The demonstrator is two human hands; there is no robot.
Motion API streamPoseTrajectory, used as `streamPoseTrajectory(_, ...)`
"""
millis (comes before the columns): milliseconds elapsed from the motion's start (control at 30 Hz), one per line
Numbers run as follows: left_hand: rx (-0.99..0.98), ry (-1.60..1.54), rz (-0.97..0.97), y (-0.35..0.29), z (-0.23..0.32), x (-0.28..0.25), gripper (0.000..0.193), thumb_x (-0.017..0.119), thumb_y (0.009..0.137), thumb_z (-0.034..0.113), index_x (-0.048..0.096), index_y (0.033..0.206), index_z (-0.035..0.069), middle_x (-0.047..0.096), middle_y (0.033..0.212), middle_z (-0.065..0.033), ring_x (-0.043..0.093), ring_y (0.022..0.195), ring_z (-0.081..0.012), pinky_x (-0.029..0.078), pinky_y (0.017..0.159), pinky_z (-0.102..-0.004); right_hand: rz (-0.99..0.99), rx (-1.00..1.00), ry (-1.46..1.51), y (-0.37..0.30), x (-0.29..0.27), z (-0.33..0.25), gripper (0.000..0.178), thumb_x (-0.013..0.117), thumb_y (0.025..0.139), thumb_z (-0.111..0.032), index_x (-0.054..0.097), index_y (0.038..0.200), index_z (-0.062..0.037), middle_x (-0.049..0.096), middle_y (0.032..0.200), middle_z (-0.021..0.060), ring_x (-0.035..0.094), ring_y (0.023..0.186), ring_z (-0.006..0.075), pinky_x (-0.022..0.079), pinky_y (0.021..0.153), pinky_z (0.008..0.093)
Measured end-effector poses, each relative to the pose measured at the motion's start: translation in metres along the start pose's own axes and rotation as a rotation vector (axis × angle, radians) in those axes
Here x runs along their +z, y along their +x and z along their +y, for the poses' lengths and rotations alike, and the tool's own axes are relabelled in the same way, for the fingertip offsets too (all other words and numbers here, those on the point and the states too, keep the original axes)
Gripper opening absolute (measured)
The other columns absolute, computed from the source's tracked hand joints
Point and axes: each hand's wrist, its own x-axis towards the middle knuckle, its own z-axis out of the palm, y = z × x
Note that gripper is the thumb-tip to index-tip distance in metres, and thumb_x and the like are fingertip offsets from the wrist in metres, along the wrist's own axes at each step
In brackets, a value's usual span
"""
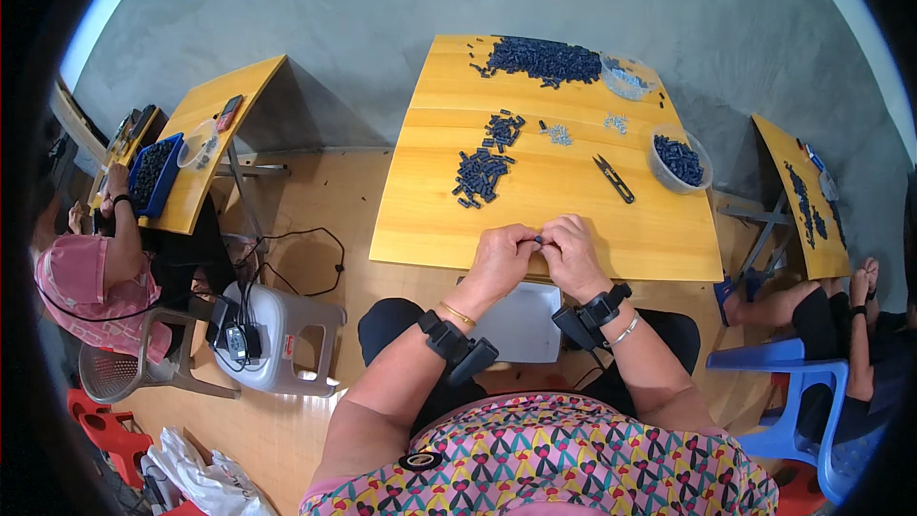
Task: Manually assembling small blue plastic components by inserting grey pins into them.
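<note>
Near the front edge of the wooden table (430, 229), my left hand (503, 254) and my right hand (571, 250) meet fingertip to fingertip. Both are closed in a pinch on a small dark blue piece (538, 240), mostly covered by the fingers. Beyond my left hand lie two loose piles of short dark blue tubular pieces, a nearer pile (479, 177) and a smaller farther pile (502, 130). Small silvery parts (558, 135) are scattered to the right of them. Thread snips (614, 179) lie on the table beyond my right hand.
A clear tub (708, 172) of dark pieces stands at the right edge. At the back are a large dark heap (544, 59) and another clear bowl (627, 88). A white tray (521, 325) sits below the table edge. People work at side tables; a grey stool (287, 334) stands left.
</note>
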Motion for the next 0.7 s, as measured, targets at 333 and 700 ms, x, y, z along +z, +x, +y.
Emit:
streamPoseTrajectory(333, 0.159, 0.141, 0.027, -0.001, 0.000, 0.002, 0.010, 0.059, 0.074, -0.001, 0.065, 0.082, -0.001, 0.062, 0.074, -0.0168, 0.062, 0.066, -0.0309, 0.048, 0.060, -0.0334, -0.065, 0.063, -0.011, 0.000, -0.016, 0.001, 0.003, 0.058, 0.072, -0.005, 0.055, 0.072, -0.0032, 0.055, 0.085, 0.0104, 0.047, 0.087, 0.0304, 0.037, 0.078, 0.0393)
streamPoseTrajectory(700, 0.180, 0.248, 0.013, -0.004, -0.001, 0.003, 0.012, 0.059, 0.071, -0.001, 0.064, 0.083, 0.001, 0.061, 0.077, -0.0167, 0.059, 0.072, -0.0337, 0.048, 0.065, -0.0364, -0.150, 0.044, -0.239, 0.008, -0.008, -0.012, 0.010, 0.052, 0.080, -0.015, 0.055, 0.078, -0.0047, 0.054, 0.083, 0.0101, 0.045, 0.089, 0.0297, 0.033, 0.082, 0.0418)
